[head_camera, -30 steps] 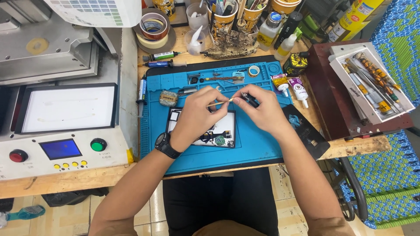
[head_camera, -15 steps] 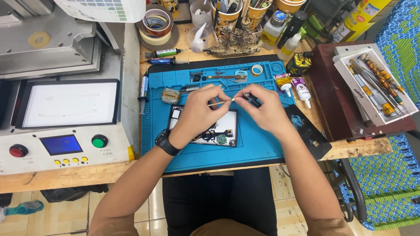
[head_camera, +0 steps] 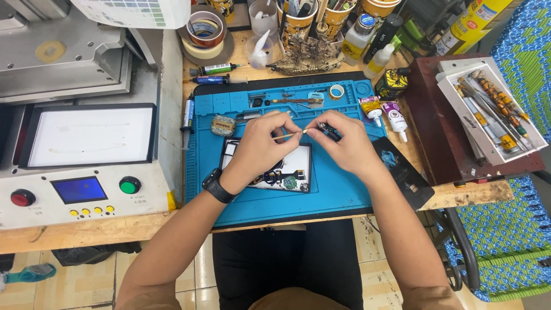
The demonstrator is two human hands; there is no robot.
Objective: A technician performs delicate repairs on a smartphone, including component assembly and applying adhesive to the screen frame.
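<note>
Hands meet over the middle of a blue silicone work mat (head_camera: 344, 195) that covers the front part of a wooden worktop (head_camera: 86, 232). The left hand (head_camera: 261, 143), with a black watch (head_camera: 217, 186) at the wrist, has its fingers drawn together and pinches one end of a thin pale stick (head_camera: 291, 135). The right hand (head_camera: 347, 146) is curled the same way, its thumb and forefinger closed on the other end of that stick, and a small dark tool (head_camera: 330, 132) lies gripped under its fingers; what kind of tool it is cannot be told. The stick hangs level between the two hands, above the mat and not touching it.

Directly under the hands, toward the mat's front edge, lies an opened phone body with a white inner plate and small dark parts (head_camera: 270, 169). Near the mat's back edge sit a small roll of tape (head_camera: 336, 91) and a little crumpled foil-like lump (head_camera: 222, 125). Off the mat's right edge lie two small white glue tubes with pink labels (head_camera: 387, 115) and a dark rectangular phone panel (head_camera: 402, 172), which reaches the worktop's front edge. A brown tray of screwdrivers and tweezers (head_camera: 488, 109) occupies the right end. A grey machine with a white screen plate, a red button and a green button (head_camera: 86, 149) fills the left end.
</note>
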